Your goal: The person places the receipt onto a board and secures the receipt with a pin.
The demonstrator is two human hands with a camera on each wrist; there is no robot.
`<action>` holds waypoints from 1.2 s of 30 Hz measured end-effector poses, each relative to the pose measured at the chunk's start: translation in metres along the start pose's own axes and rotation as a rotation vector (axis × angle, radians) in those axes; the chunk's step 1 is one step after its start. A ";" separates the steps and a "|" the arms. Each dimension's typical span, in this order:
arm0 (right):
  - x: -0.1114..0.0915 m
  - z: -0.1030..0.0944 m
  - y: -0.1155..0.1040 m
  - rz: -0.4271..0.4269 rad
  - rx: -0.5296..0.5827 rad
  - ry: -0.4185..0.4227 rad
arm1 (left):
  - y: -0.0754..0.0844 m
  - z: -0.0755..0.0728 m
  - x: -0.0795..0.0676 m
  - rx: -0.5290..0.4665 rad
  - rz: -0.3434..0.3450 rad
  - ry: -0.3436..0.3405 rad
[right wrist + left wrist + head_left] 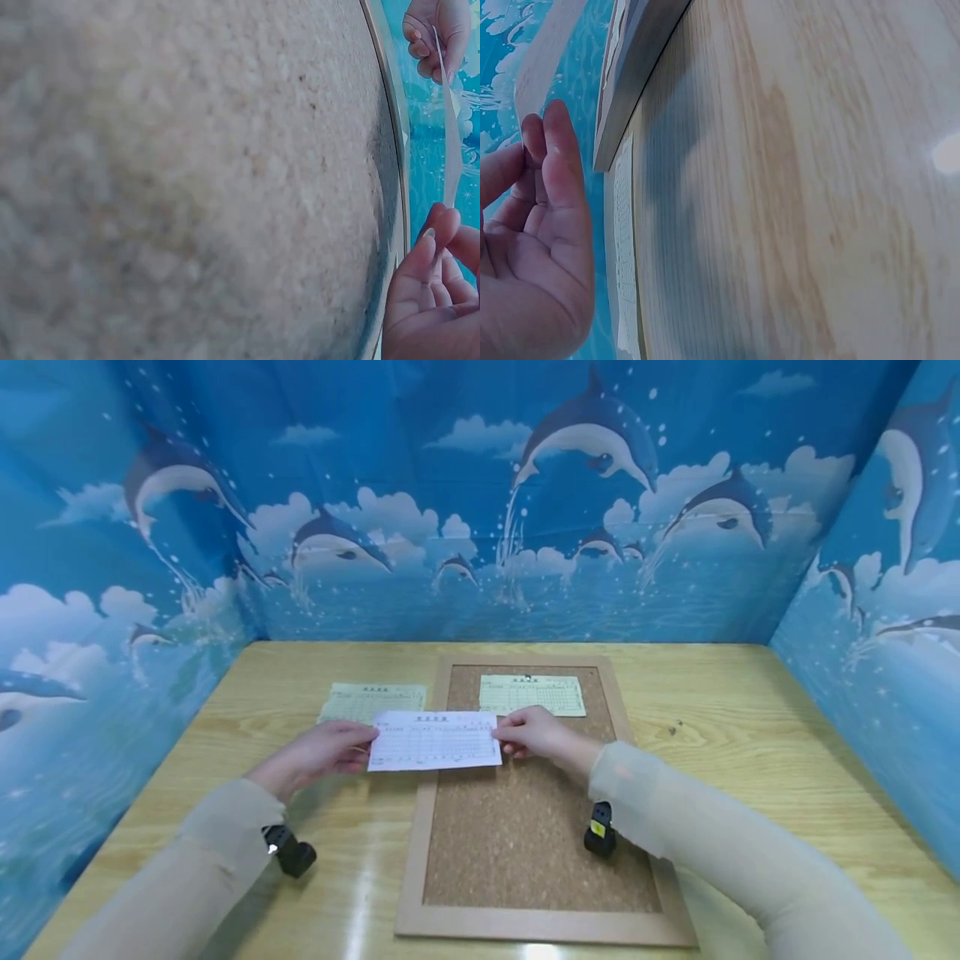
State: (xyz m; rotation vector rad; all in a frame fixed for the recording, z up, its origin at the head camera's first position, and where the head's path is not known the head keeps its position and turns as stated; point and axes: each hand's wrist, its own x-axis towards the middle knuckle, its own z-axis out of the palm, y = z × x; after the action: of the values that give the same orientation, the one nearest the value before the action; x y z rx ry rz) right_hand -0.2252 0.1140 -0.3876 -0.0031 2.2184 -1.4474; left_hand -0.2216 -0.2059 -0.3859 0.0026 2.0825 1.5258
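White slip [435, 741] up in the air, one short end to each hand! The left hand [326, 750] pinches its left end between thumb and fingertips; the right hand [543, 735] does the same on the right, gap closed down to paper thickness. Steadying and lining it up over the board [540, 843] looks like the step in play. The next move seems to call for a shift rightward, since the left half hangs past the board's frame [546, 923], then a lowering with both ends level.

Room check! Bare cork stretches below the right hand, the roomiest stretch going. Just beyond that hand lies one green slip [532, 695] on the board, so drifting away risks overlap. Another green slip [360, 700] sits on the surface [750, 810] beyond the left hand, partly hidden. Right of the right hand, dark bits [675, 727], too small to name.
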 end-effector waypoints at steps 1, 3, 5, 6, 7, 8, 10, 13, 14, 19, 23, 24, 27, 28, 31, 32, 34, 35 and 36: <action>-0.001 -0.001 0.000 0.002 0.003 0.002 | 0.000 0.001 0.001 0.001 -0.001 0.006; -0.002 -0.003 0.000 0.002 0.000 0.004 | 0.000 0.002 0.003 0.009 0.000 0.012; -0.003 -0.005 0.000 0.007 -0.004 0.009 | 0.001 0.003 0.004 0.016 0.004 0.006; -0.003 -0.006 0.000 0.010 -0.004 0.013 | 0.001 0.004 0.005 0.017 0.005 0.005; -0.004 -0.007 0.000 0.015 -0.007 0.015 | 0.002 0.005 0.005 0.018 0.003 0.006; -0.005 -0.008 0.001 0.018 -0.008 0.017 | 0.003 0.005 0.006 0.020 0.008 -0.001; -0.005 -0.010 0.002 0.023 -0.007 0.022 | 0.004 0.007 0.007 0.020 0.012 -0.010; -0.006 -0.012 0.003 0.025 -0.008 0.031 | 0.007 0.010 0.009 0.017 0.014 -0.012; -0.006 -0.013 0.004 0.025 -0.007 0.035 | 0.007 0.011 0.009 0.018 0.017 -0.015; -0.008 -0.018 0.008 0.024 -0.027 0.047 | 0.009 0.015 0.013 0.029 0.030 -0.035; -0.009 -0.023 0.009 0.030 -0.038 0.056 | 0.010 0.017 0.015 0.032 0.040 -0.052; -0.009 -0.024 0.010 0.027 -0.042 0.056 | 0.011 0.018 0.015 0.031 0.042 -0.052; -0.010 -0.026 0.011 0.020 -0.048 0.058 | 0.012 0.021 0.016 0.034 0.041 -0.047; -0.010 -0.027 0.012 0.019 -0.046 0.060 | 0.012 0.021 0.017 0.037 0.041 -0.046; -0.012 -0.030 0.014 0.017 -0.038 0.062 | 0.014 0.025 0.018 0.038 0.043 -0.052; -0.013 -0.031 0.014 0.018 -0.037 0.062 | 0.015 0.026 0.019 0.040 0.045 -0.058; -0.014 -0.033 0.016 0.015 -0.039 0.060 | 0.016 0.027 0.020 0.044 0.047 -0.066; -0.015 -0.034 0.016 0.013 -0.039 0.058 | 0.016 0.028 0.020 0.043 0.045 -0.065; -0.016 -0.035 0.016 0.013 -0.042 0.056 | 0.017 0.028 0.021 0.044 0.043 -0.064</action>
State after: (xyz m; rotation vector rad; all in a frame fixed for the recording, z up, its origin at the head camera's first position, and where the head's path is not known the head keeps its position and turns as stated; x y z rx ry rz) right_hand -0.2212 0.1557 -0.3841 0.0383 2.2898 -1.4098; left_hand -0.2325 -0.1682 -0.3856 0.1121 2.0769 1.4857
